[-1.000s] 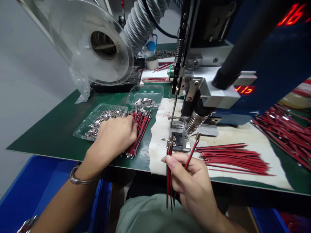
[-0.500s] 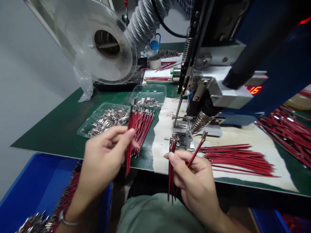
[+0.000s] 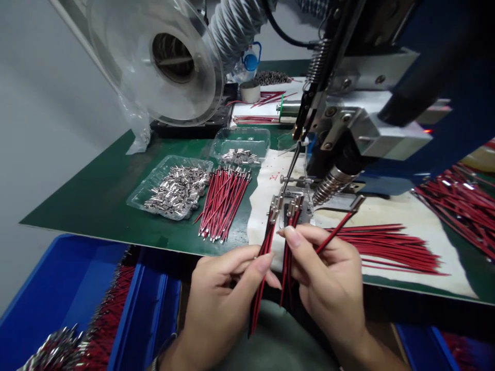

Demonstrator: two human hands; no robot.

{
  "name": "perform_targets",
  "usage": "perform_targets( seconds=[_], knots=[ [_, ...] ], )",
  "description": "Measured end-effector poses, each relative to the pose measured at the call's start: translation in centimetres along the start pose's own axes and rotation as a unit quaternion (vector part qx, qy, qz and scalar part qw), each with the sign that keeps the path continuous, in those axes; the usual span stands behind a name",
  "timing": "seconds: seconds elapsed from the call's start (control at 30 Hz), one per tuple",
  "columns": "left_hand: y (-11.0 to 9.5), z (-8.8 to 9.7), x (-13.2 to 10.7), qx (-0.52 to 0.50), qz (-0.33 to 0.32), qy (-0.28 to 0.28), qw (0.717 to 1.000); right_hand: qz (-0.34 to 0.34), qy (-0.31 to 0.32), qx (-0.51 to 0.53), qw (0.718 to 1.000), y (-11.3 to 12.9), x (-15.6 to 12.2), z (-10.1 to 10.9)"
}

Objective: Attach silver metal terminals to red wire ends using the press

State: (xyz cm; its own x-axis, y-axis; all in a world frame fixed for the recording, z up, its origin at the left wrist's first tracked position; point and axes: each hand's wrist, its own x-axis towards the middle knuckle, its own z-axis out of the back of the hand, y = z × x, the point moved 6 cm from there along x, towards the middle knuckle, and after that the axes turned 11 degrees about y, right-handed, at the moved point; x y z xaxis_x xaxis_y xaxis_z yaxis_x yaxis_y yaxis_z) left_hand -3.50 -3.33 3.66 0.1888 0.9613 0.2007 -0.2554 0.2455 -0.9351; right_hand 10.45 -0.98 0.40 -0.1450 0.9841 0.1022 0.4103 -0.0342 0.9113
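My left hand (image 3: 232, 288) is closed around a small bunch of red and black wires (image 3: 266, 242) whose metal-capped ends point up. Close beside it, my right hand (image 3: 325, 273) pinches another bunch of wires (image 3: 288, 252) between thumb and forefinger. A single capped wire (image 3: 340, 224) slants up to the right from behind the right hand's fingers. Both bunches are held in front of the machine's small metal fixture (image 3: 296, 206), partly covering it. A fanned pile of wires (image 3: 226, 203) lies on the green table to the left.
Clear plastic trays (image 3: 133, 198) hold loose metal sleeves. More wires (image 3: 390, 247) lie on the white paper (image 3: 460, 281) at right. A spring-wrapped nozzle (image 3: 328, 188) hangs above the fixture. A large clear reel (image 3: 116, 62) and a blue bin (image 3: 50, 268) stand at left.
My left hand has moved right, carrying its wires from the pile to beside the right hand's bunch. My right hand has shifted slightly right and still grips its wires.
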Motion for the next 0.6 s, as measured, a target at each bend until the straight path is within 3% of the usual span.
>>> perform_targets(
  seconds=[0.33,0.6],
  knots=[
    [-0.25,-0.47,-0.13,-0.013,0.001,0.015,1.0,-0.016,-0.005,0.055,0.998,0.68,-0.13,-0.73],
    [-0.57,-0.77,-0.05,-0.038,0.005,-0.011,0.999,-0.034,0.018,0.08,0.996,0.15,-0.19,-0.78]
  ],
)
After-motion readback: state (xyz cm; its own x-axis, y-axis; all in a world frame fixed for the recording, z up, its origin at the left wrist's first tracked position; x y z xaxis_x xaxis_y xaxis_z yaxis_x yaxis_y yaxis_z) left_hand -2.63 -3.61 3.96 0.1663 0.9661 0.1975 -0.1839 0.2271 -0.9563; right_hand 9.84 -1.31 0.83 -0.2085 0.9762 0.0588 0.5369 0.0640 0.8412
